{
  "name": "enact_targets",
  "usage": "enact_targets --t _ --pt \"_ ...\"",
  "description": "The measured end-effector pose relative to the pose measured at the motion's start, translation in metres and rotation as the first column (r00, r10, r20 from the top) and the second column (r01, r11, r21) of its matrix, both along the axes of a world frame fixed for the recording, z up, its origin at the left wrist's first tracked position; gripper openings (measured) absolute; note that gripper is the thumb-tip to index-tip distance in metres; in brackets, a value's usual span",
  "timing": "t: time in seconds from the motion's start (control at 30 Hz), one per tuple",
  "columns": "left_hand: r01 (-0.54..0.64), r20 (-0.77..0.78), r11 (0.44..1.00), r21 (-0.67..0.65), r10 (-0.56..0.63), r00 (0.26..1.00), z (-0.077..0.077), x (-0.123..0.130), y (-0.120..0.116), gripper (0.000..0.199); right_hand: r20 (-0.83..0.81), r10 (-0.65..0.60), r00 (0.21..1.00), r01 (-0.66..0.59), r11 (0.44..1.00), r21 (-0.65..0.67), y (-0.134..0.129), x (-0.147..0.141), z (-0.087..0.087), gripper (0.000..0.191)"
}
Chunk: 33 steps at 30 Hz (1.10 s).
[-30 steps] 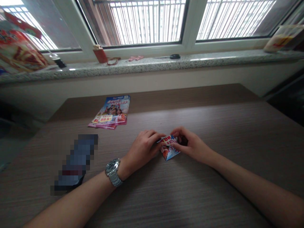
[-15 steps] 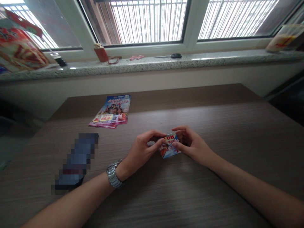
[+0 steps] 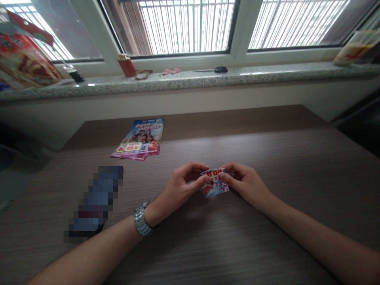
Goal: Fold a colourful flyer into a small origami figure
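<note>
A small folded flyer (image 3: 214, 187), printed in blue, red and white, is held just above the table in front of me. My left hand (image 3: 190, 180) pinches its left edge between thumb and fingers. At its upper right, my right hand (image 3: 239, 178) grips it the same way, thumb on the printed face. Fingertips behind the paper are hidden. Farther back on the left lies a stack of flyers (image 3: 142, 136) with similar colours and large price figures.
On the brown table (image 3: 282, 158), a blurred-out dark phone-like object (image 3: 95, 202) lies left of my forearm. The stone windowsill (image 3: 184, 81) beyond holds scissors (image 3: 220, 69), a red case (image 3: 127, 66), pink pieces (image 3: 171, 71) and a large food package (image 3: 26, 59).
My right hand has shifted slightly right and its fingers have closed in on the paper. The flyer's upper edge now looks more bent, and its right side sits a little farther right.
</note>
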<state>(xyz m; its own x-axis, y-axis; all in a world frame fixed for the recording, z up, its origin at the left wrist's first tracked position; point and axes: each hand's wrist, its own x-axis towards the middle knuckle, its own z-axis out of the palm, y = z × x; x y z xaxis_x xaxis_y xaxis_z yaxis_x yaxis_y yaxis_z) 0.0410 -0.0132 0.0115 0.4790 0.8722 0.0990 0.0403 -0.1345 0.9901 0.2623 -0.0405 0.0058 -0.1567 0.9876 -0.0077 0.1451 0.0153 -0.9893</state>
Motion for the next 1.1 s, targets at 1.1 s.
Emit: enact_targets --t 1.1 --pt "-0.032 0.048 0.988 -0.149 0.04 0.998 0.0028 0.0021 0.0014 0.019 0.02 -0.03 0.999 0.03 1.0 -0.004 -0.004 -0.002 0.0054 0.027"
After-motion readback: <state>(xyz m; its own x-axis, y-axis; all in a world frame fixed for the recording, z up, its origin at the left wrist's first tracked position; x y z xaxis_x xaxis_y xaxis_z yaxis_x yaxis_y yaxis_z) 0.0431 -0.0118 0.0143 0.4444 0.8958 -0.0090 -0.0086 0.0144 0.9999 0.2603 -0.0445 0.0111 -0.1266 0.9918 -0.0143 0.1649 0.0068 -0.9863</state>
